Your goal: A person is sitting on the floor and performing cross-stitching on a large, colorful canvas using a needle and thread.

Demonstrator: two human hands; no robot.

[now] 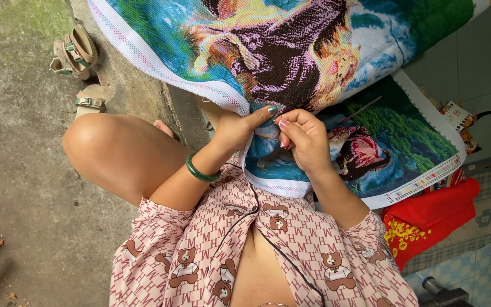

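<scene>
A large cross-stitch canvas with a colourful picture of horses, water and greenery hangs over my lap. My left hand, a green bangle on its wrist, grips the canvas from underneath with the thumb on top. My right hand pinches a fold of the canvas beside it, fingers closed; a thin needle sticks out to the right. The printed pattern sheet lies under the canvas at the right.
Beige sandals lie on the concrete floor at the upper left. A red cloth bag with gold print rests at the right. My bare knee juts left. Scraps lie at the left edge.
</scene>
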